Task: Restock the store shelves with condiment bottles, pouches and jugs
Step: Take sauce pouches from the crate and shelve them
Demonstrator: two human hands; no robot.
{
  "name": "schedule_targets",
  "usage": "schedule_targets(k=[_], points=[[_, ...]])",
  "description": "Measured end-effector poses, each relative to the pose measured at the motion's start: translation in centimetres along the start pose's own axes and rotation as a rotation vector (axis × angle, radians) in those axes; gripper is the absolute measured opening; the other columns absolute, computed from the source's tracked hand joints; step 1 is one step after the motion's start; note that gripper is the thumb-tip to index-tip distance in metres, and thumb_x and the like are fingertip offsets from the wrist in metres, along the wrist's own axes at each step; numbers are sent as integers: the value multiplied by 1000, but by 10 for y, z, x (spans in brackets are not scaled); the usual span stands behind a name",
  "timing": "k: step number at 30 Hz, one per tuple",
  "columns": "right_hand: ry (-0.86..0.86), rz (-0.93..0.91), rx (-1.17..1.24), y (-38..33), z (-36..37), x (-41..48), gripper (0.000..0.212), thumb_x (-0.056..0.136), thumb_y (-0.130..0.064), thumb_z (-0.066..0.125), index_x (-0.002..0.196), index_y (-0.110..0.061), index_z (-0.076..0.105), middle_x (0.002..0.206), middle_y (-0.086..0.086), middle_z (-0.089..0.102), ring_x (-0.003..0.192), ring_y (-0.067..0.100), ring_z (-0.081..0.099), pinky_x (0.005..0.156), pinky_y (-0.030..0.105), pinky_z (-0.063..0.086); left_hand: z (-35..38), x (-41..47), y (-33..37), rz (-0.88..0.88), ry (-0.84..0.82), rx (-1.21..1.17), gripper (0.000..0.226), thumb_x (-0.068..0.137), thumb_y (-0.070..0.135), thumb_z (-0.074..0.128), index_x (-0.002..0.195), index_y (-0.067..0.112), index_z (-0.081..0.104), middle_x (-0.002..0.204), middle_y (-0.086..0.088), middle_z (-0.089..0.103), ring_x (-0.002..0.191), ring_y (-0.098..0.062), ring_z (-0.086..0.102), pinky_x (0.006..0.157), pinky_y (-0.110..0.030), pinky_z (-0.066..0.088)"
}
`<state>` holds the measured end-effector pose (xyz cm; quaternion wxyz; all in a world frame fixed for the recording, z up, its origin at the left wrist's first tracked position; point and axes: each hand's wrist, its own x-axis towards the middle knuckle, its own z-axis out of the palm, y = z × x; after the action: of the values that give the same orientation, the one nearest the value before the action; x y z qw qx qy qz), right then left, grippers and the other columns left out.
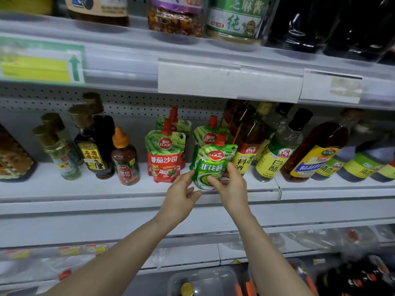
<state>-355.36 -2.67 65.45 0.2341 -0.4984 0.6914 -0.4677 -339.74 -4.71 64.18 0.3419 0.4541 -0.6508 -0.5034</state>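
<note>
A green spouted pouch with a red cap [212,163] stands at the front of the middle shelf [85,189]. My right hand [229,185] pinches its lower right side between thumb and fingers. My left hand [181,194] touches the pouch's lower left edge with loosely extended fingers. Directly behind it stands another green pouch [206,133]. To the left stands a red tomato-sauce pouch [164,154], with one more pouch [177,121] behind that.
Left of the pouches are a small orange-capped sauce bottle [125,159], dark vinegar bottles [94,150] and clear bottles [62,154]. Yellow-labelled bottles [275,154] crowd the right. Jars [235,18] line the upper shelf. A clear bin [203,280] sits below.
</note>
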Motion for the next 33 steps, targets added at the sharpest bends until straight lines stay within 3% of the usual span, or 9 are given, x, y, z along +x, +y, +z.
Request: schedule_targets(k=[3, 7, 8, 11, 13, 23, 30, 33], points=[[25, -10, -35, 1, 2, -3, 46, 84, -13, 80, 122, -20, 55, 107, -6, 70, 94, 7, 68, 83, 37, 59, 0, 1, 0, 12, -13, 35, 64, 93, 5, 65, 149, 19, 39, 138, 8, 43, 113, 4, 47, 92, -2, 38], [43, -3, 4, 3, 2, -17, 63, 84, -9, 80, 138, -16, 48, 116, -5, 65, 96, -11, 63, 81, 10, 52, 1, -8, 1, 78, 38, 161, 70, 93, 7, 66, 153, 21, 32, 138, 13, 32, 119, -5, 46, 103, -18, 43], [70, -8, -12, 3, 3, -21, 65, 85, -9, 80, 140, -16, 47, 117, -5, 63, 96, -7, 63, 81, 10, 51, 2, -10, 1, 91, 50, 172, 71, 92, 6, 66, 153, 22, 32, 137, 14, 31, 118, -6, 48, 103, -19, 44], [150, 6, -12, 4, 4, -30, 59, 87, -6, 77, 138, -16, 48, 116, -1, 60, 94, 10, 65, 84, 30, 57, 6, -14, 3, 99, 29, 134, 72, 92, 1, 64, 153, 21, 31, 139, 13, 32, 118, -7, 53, 103, -15, 44], [167, -1, 20, 4, 6, -32, 51, 87, -2, 75, 131, -14, 52, 111, -2, 63, 93, 10, 67, 84, 35, 58, 8, -13, 4, 86, 16, 95, 71, 92, -2, 63, 153, 18, 32, 144, 8, 32, 122, -8, 53, 107, -20, 43], [205, -15, -25, 9, 23, -15, 40, 85, 6, 73, 118, -12, 59, 103, -6, 61, 91, 16, 65, 83, 42, 58, 12, -4, 1, 95, -23, 119, 69, 92, -1, 63, 152, 16, 34, 146, 7, 32, 125, -4, 46, 108, -16, 39], [216, -88, -119, 8, 27, -8, 39, 85, 3, 73, 115, -15, 56, 104, -5, 61, 86, 11, 63, 78, 36, 58, 9, 2, -1, 88, -34, 140, 70, 92, 0, 64, 153, 15, 33, 145, 10, 30, 125, -3, 43, 102, -5, 34], [258, -120, -185, 8, 29, -11, 32, 86, -1, 74, 110, -14, 57, 100, -3, 60, 81, 10, 57, 73, 35, 56, 5, -7, -1, 131, 26, 136, 60, 92, 0, 64, 146, 16, 45, 138, 14, 35, 124, -7, 51, 102, -8, 39]])
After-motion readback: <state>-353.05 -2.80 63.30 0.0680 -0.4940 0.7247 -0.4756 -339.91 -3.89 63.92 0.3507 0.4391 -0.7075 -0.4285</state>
